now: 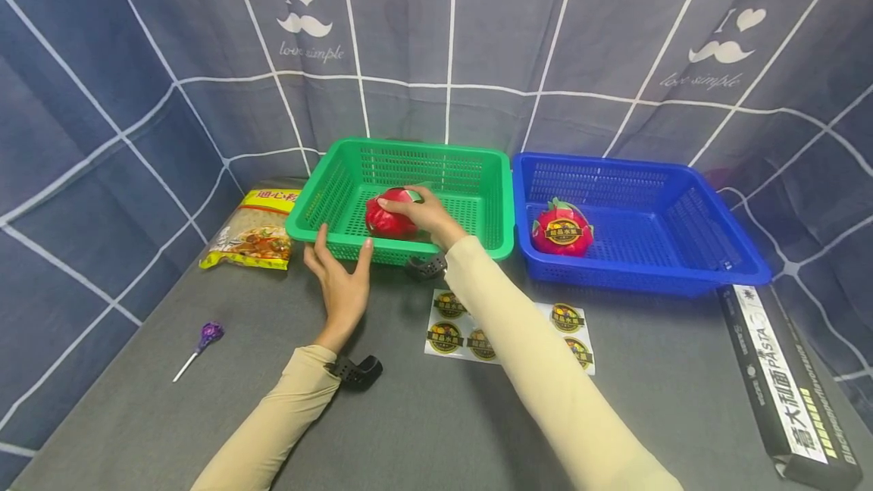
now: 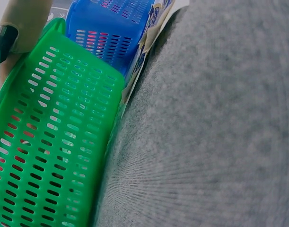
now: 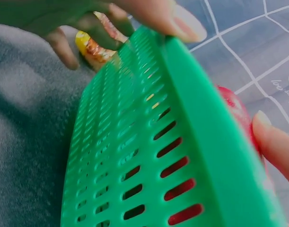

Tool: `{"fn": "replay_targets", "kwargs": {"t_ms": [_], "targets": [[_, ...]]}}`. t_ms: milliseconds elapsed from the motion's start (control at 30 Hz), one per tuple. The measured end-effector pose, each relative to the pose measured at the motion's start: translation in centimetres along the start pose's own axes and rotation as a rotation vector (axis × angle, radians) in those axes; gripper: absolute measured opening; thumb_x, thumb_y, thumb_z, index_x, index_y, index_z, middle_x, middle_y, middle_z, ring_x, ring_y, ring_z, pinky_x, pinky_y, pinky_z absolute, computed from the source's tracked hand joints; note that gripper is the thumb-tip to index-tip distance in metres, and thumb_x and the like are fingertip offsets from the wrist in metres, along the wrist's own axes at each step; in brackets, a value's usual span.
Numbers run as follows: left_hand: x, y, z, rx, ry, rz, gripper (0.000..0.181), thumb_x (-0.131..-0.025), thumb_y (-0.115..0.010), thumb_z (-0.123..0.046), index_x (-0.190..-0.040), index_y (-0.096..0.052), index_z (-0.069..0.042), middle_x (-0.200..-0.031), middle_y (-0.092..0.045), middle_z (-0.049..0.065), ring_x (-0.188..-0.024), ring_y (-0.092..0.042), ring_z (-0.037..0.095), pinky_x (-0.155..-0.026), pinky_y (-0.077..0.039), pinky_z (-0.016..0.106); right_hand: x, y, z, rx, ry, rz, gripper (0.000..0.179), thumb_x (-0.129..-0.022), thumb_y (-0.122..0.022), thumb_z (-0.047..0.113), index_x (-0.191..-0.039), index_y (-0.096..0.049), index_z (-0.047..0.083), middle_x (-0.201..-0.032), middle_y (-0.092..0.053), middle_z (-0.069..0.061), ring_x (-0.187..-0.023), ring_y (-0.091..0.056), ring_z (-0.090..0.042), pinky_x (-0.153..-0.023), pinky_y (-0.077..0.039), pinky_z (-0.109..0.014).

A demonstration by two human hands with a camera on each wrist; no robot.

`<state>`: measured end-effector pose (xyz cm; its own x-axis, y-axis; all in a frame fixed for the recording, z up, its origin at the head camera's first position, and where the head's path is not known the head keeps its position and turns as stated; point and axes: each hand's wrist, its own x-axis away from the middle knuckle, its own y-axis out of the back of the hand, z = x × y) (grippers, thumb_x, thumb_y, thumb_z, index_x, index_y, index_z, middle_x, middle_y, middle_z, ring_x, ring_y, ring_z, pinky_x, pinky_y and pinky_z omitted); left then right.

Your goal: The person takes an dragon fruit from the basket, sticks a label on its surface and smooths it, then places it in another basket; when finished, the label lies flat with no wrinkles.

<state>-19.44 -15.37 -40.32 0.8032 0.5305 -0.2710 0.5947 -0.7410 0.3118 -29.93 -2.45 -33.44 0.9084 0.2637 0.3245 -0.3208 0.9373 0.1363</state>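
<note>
My right hand [image 1: 431,217] reaches into the green basket [image 1: 470,164] and grips a red dragon fruit [image 1: 389,220] near the front wall. Its thumb shows against the red skin in the right wrist view; the fruit's far side is hidden. My left hand [image 1: 339,285] is at the basket's front left, fingers spread, with the thumb [image 3: 184,23] at the rim. The blue basket [image 1: 682,195] to the right holds another dragon fruit [image 1: 561,217], which bears a round black-and-gold sticker [image 1: 564,232].
A sheet of round stickers [image 1: 446,338] lies before the baskets, partly under my right sleeve. A yellow-topped food bag [image 1: 252,229] leans left of the green basket. A purple lollipop [image 1: 210,334] lies at left, a long black pasta box [image 1: 784,377] at right. A checked curtain [image 1: 505,36] hangs behind.
</note>
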Motion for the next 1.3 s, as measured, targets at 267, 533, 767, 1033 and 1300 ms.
{"fn": "replay_targets", "kwargs": {"t_ms": [267,533,767,1033,1300], "targets": [[-0.1,0.0,0.0,-0.006,0.004,0.01,0.076,-0.081,-0.056,-0.055,-0.141,-0.016,-0.033,-0.148,0.001,0.01,-0.131,-0.027,0.036,-0.102,-0.03,0.052,0.2,0.1,0.1,-0.085,0.023,0.042,0.073,-0.074,-0.072,0.041,-0.135,-0.034,0.03,-0.136,-0.038,-0.007,-0.115,-0.05,-0.03,-0.074,-0.054,-0.039],[0.1,-0.1,0.0,0.008,0.007,0.018,0.078,-0.08,-0.056,-0.056,-0.142,-0.016,-0.03,-0.148,0.001,0.011,-0.13,-0.027,0.037,-0.102,-0.029,0.053,0.6,0.5,0.0,-0.11,0.058,0.044,0.069,-0.075,-0.071,0.04,-0.134,-0.036,0.032,-0.137,-0.037,-0.006,-0.117,-0.049,-0.029,-0.07,-0.055,-0.04],[0.0,-0.2,0.2,0.012,-0.014,0.007,0.077,-0.081,-0.057,-0.055,-0.142,-0.017,-0.029,-0.148,0.0,0.012,-0.133,-0.023,0.036,-0.103,-0.027,0.053,1.0,1.0,-0.1,-0.174,0.101,0.054,0.071,-0.075,-0.07,0.043,-0.134,-0.033,0.031,-0.135,-0.038,-0.008,-0.112,-0.052,-0.03,-0.074,-0.053,-0.046],[-0.1,-0.1,0.3,0.007,0.001,0.019,0.077,-0.08,-0.056,-0.056,-0.141,-0.015,-0.035,-0.148,0.003,0.011,-0.133,-0.023,0.037,-0.102,-0.028,0.054,1.9,1.6,-0.1,-0.273,0.137,0.116,0.069,-0.078,-0.067,0.041,-0.134,-0.028,0.029,-0.135,-0.037,-0.008,-0.114,-0.049,-0.032,-0.083,-0.047,-0.054],[-0.2,-0.1,0.2,0.001,0.003,0.022,0.076,-0.08,-0.055,-0.058,-0.141,-0.014,-0.038,-0.149,0.003,0.008,-0.133,-0.023,0.034,-0.102,-0.029,0.052,3.1,2.4,0.0,-0.329,0.195,0.132,0.067,-0.08,-0.065,0.037,-0.134,-0.027,0.03,-0.136,-0.036,-0.009,-0.116,-0.047,-0.035,-0.081,-0.047,-0.054]]}}
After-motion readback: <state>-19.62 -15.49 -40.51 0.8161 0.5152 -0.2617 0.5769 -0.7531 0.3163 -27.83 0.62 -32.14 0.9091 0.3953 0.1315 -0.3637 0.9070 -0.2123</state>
